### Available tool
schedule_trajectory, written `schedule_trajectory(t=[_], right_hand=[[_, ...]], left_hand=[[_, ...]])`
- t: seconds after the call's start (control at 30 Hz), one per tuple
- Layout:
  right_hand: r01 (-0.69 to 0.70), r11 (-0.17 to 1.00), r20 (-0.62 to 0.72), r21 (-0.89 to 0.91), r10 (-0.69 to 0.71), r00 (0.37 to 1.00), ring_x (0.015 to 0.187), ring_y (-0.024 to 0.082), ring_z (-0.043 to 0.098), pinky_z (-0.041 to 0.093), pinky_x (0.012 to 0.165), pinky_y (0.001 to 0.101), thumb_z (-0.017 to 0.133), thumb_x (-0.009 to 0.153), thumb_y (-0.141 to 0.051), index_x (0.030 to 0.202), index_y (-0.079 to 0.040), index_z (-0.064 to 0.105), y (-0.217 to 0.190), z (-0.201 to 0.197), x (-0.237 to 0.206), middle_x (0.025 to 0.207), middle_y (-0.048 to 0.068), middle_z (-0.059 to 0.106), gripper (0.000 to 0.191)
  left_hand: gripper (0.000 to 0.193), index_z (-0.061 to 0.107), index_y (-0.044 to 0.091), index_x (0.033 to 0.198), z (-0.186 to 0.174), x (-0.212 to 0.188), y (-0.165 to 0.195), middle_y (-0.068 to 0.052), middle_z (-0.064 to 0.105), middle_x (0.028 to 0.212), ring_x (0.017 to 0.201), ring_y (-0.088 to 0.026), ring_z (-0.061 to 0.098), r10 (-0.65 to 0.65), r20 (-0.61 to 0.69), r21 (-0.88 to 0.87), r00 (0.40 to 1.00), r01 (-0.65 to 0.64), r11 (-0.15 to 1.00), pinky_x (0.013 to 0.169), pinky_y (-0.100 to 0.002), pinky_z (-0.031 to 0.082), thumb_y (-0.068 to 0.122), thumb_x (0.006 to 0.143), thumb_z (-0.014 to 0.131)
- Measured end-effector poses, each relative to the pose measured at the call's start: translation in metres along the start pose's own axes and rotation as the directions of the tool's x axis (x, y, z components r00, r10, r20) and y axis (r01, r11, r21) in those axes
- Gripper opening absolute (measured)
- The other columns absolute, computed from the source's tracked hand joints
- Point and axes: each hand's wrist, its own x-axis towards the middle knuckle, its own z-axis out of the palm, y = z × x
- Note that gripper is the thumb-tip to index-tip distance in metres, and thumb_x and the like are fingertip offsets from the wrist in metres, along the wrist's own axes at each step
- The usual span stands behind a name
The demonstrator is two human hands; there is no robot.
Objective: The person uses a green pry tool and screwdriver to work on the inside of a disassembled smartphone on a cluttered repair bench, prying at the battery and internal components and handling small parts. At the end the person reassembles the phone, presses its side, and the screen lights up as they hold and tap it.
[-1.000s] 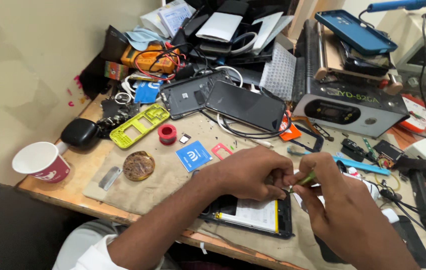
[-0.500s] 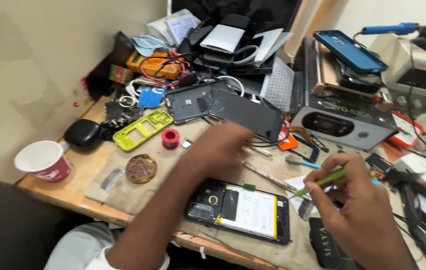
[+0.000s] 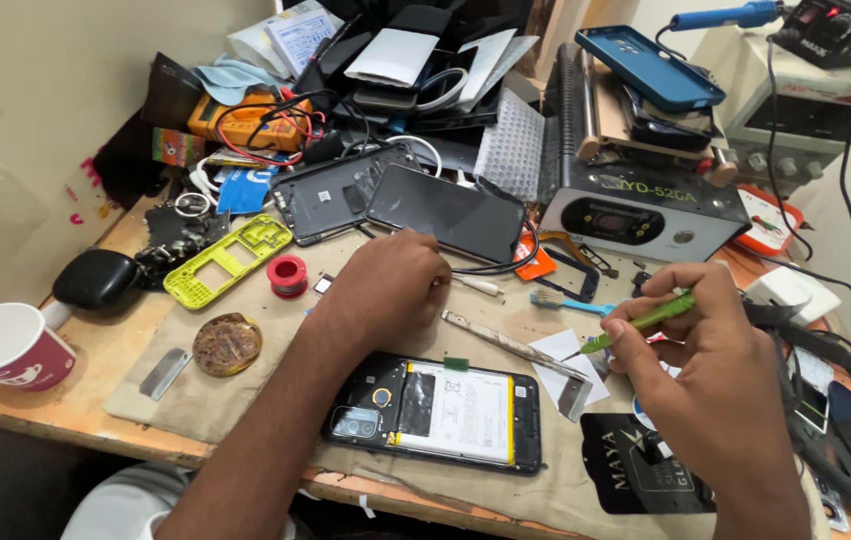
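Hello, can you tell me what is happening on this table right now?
A person is working at a cluttered phone repair bench. The right hand holds a green screwdriver with its tip pointing down and to the left. The left hand reaches forward to the cloth mat, close to a dark phone lying face up; I cannot tell whether it grips anything. In front of the person lies an opened phone with its back cover off. A metal strip lies just beyond it.

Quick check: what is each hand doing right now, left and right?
Left hand: curled, knuckles up, on the cloth beside the dark phone; any grasp cannot be told.
Right hand: fingers closed on a green screwdriver.
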Motion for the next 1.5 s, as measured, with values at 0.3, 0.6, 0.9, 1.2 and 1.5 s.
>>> schedule_trajectory(t=[0.3, 0.6, 0.9, 1.2, 1.5], right_hand=[[0.029, 1.0, 0.008, 0.013, -0.029, 1.0, 0.082, 0.014, 0.077, 0.065, 0.074, 0.029, 0.074, 0.086, -0.004, 0.111, -0.003, 0.052, 0.001, 0.001, 0.0, 0.092, 0.01, 0.076, 0.033], [0.017, 0.995, 0.008, 0.098, -0.018, 1.0, 0.083, 0.016, 0.075, 0.066, 0.072, 0.0295, 0.072, 0.087, -0.001, 0.113, -0.003, 0.049, 0.002, 0.001, -0.001, 0.095, 0.014, 0.074, 0.035], [0.333, 0.793, -0.13, 0.511, -0.311, 0.941, 0.114, 0.023, 0.071, 0.064, 0.096, 0.0334, 0.062, 0.098, 0.014, 0.123, -0.005, 0.037, -0.001, 0.002, -0.013, 0.116, 0.021, 0.068, 0.04], [0.353, 0.8, -0.13, 0.485, -0.333, 0.934, 0.118, 0.025, 0.071, 0.061, 0.095, 0.0307, 0.061, 0.098, 0.016, 0.125, -0.005, 0.037, -0.005, 0.007, -0.02, 0.119, 0.023, 0.065, 0.042], [0.385, 0.807, -0.138, 0.448, -0.362, 0.922, 0.118, 0.025, 0.072, 0.062, 0.094, 0.0304, 0.061, 0.098, 0.016, 0.127, -0.005, 0.037, -0.007, 0.007, -0.023, 0.12, 0.023, 0.065, 0.043]], left_hand=[[0.018, 0.071, 0.0, 0.067, 0.02, 0.009, 0.003, -0.017, 0.068, 0.082, 0.087, -0.037, 0.066, -0.029, -0.077, 0.055, 0.997, 0.034, 0.998, 0.082, -0.05, 0.053, 0.012, 0.08, 0.067], [0.012, 0.071, -0.002, 0.076, 0.02, 0.012, 0.0, -0.019, 0.069, 0.081, 0.083, -0.037, 0.066, 0.106, -0.091, -0.094, 0.99, -0.114, 0.989, 0.081, -0.047, 0.053, 0.01, 0.081, 0.071], [0.015, 0.071, -0.001, 0.105, 0.012, 0.009, 0.019, -0.001, 0.073, 0.096, 0.091, -0.005, 0.063, 0.073, 0.069, -0.895, 0.995, 0.029, 0.446, 0.084, -0.024, 0.054, 0.013, 0.099, 0.069], [0.016, 0.069, -0.002, 0.109, 0.012, 0.004, 0.02, 0.001, 0.069, 0.098, 0.09, -0.004, 0.06, 0.177, 0.157, -0.947, 0.972, 0.098, 0.307, 0.081, -0.023, 0.051, 0.013, 0.102, 0.067], [0.016, 0.069, -0.001, 0.108, 0.014, 0.004, 0.023, 0.002, 0.068, 0.095, 0.086, -0.003, 0.058, 0.16, 0.178, -0.935, 0.971, 0.116, 0.334, 0.077, -0.022, 0.05, 0.014, 0.102, 0.067]])
